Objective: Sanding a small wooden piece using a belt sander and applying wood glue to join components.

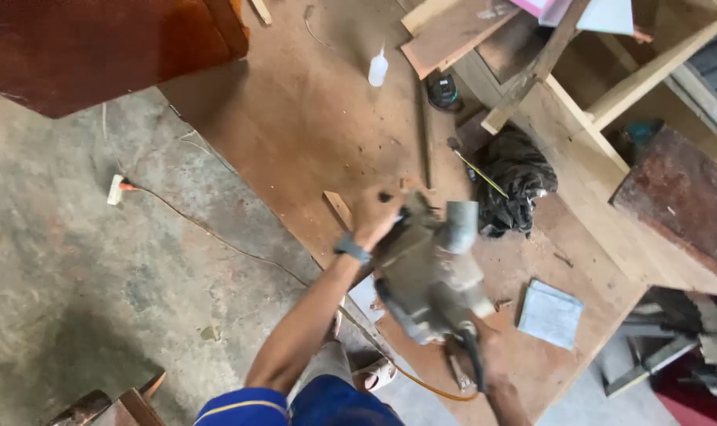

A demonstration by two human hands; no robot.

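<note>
Grey electric hand planer, blurred, held above plywood sheet. Long axis runs from near-right to far-left. Left hand clasps front end; right hand grips rear handle, nearer the body. Black cloth bundle lies just beyond.

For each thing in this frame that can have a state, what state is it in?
Power tool: lifted off the board, blurred, gripped at both ends.
Left hand: closed on the tool's front.
Right hand: closed on the rear handle.
Squeeze bottle: upright, capped.
Black bag: crumpled.
Sandpaper pad: lying flat.
Wall plug: loose on floor.
</note>
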